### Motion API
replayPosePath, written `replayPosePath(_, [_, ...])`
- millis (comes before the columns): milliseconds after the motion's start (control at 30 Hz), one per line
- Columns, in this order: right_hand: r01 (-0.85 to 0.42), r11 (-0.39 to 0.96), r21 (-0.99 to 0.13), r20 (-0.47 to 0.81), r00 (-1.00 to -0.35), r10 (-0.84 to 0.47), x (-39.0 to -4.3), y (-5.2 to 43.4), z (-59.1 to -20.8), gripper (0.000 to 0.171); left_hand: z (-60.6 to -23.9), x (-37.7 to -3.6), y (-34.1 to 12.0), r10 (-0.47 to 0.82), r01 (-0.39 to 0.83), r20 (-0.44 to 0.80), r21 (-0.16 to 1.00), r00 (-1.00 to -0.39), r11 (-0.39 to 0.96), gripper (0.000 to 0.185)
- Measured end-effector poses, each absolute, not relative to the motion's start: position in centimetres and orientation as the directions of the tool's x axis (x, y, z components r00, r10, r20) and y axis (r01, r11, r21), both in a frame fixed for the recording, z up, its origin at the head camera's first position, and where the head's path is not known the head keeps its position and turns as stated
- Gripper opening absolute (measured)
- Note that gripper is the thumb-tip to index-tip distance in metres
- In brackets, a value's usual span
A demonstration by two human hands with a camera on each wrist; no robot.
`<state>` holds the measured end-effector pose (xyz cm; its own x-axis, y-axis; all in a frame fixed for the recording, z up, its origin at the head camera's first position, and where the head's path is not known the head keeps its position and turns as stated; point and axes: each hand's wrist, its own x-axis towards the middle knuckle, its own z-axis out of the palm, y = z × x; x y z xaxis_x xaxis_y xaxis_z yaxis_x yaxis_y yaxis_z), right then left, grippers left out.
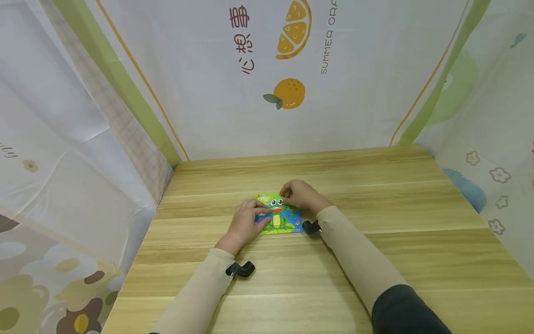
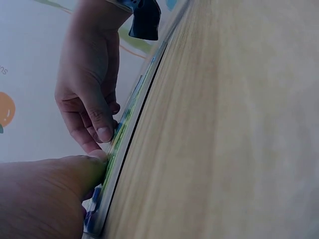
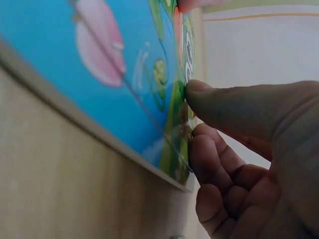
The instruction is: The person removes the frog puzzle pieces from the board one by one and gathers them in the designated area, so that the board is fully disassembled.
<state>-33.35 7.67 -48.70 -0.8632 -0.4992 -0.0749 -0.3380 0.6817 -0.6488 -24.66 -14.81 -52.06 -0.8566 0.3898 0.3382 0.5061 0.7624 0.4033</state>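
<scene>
A flat jigsaw puzzle with a green frog on a blue and green ground lies on the wooden table. Thin seams cross its face in the right wrist view. My left hand reaches over its left side, thumb and forefinger stretched out and touching the frog. At the upper right part my right hand bends over the picture. Its thumb touches the surface beside the frog's eyes, and the other fingers curl near the edge. Whether a loose piece sits between thumb and fingers is hidden.
The wooden table stretches around the puzzle on every side. Printed white cloth hangs behind it, with more cloth at the left and right. A black wrist device sits on the left sleeve, another on the right.
</scene>
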Motion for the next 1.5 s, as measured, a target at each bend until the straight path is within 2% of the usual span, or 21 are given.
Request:
replayPosePath(333, [-0.353, 0.716, -0.602, -0.124, -0.845, -0.521, -33.2, 7.3, -47.5, 0.020, -52.1, -24.6, -14.8, 0.406, 0.524, 0.350, 0.380, -0.844, 0.762, 0.026])
replayPosePath(733, [-0.307, 0.720, -0.622, -0.176, -0.841, -0.511, -33.4, 6.6, -47.2, 0.029, -52.0, -24.5, -14.7, 0.421, 0.526, 0.336, 0.348, -0.843, 0.776, 0.028])
replayPosePath(1033, [-0.319, 0.732, -0.602, -0.209, -0.822, -0.529, -33.6, 6.6, -47.0, 0.031, -51.9, -24.4, -14.6, 0.422, 0.527, 0.334, 0.348, -0.843, 0.776, 0.029])
replayPosePath(1500, [-0.294, 0.720, -0.628, -0.191, -0.839, -0.509, -33.7, 6.7, -47.3, 0.034, -52.0, -24.5, -14.6, 0.418, 0.528, 0.342, 0.358, -0.841, 0.770, 0.030])
